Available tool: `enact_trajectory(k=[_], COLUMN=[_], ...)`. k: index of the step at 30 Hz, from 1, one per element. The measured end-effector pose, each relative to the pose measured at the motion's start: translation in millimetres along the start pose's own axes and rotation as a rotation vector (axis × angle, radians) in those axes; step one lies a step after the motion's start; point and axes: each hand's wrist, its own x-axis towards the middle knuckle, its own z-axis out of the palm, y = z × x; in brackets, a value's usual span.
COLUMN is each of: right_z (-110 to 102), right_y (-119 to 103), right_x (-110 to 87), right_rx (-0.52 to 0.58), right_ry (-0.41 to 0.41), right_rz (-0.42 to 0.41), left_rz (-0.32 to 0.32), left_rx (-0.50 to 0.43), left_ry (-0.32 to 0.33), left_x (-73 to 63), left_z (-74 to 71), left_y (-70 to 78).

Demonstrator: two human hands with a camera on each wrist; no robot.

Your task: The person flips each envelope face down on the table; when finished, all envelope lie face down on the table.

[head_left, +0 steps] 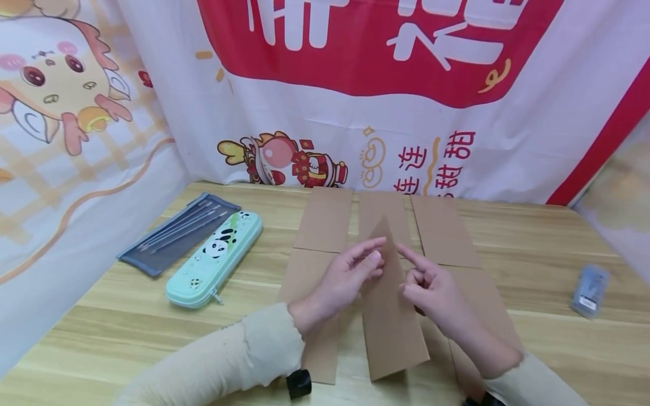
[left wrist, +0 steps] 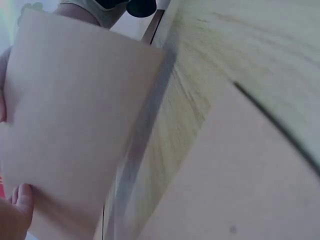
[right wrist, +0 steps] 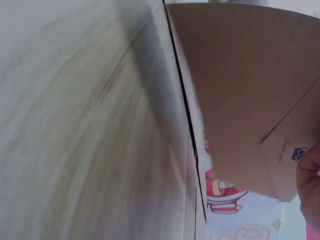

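Observation:
A brown paper envelope stands tilted up on its edge between the two hands, its far end narrowing to a peak in the head view. My left hand holds its far part from the left, thumb and fingers close together near the top edge. From the other side my right hand grips it, index finger reaching toward the peak and the other fingers curled. In the right wrist view, the envelope's far face shows a diagonal flap seam and a small dark printed mark beside the right hand's fingers.
Several flat brown envelopes lie in rows on the wooden table. To the left are a mint panda pencil case and a dark mesh pouch with slim sticks inside. A small blue pack lies at the right; printed cloth hangs behind.

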Motion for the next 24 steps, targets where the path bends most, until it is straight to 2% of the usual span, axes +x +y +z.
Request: enact_trajectory(k=[3, 4, 7, 9, 11, 14, 18, 21, 24], right_z=[-7.4, -9.8, -17.4, -22.5, -27.1, -32.5, -35.7, -38.0, -42.9], right_y=[2.2, 3.2, 7.1, 10.1, 13.4, 19.3, 25.8, 27.2, 28.1], right_x=[-1.8, -2.4, -5.3, -7.6, -9.8, -12.3, -14.5, -16.2, -18.8], right_rx=[0.049, 0.073, 0.15, 0.196, 0.245, 0.32, 0.401, 0.372, 0.334], right_ry=[0.019, 0.021, 0.016, 0.014, 0.005, -0.012, -0.053, -0.096, -0.176], right_rz=[-0.009, -0.02, -0.078, -0.119, -0.146, -0.179, -0.225, -0.233, -0.212], left_rz=[0.021, 0.056, 0.092, 0.084, 0.05, -0.025, -0.085, -0.094, -0.101], left_rx=[-0.006, -0.003, 0.023, 0.045, 0.043, -0.001, -0.085, -0.107, -0.103], left_ry=[0.053, 0.076, 0.183, 0.246, 0.289, 0.286, 0.245, 0.23, 0.207], left_x=[-1.9, -2.2, -4.0, -5.0, -5.5, -7.1, -9.6, -11.0, -13.3], left_z=[0.0, -0.7, -4.2, -7.8, -11.4, -15.3, -15.9, -15.7, -16.4], left_y=[0.3, -0.4, -1.2, -1.5, -2.4, -3.9, -5.5, -5.4, -4.0])
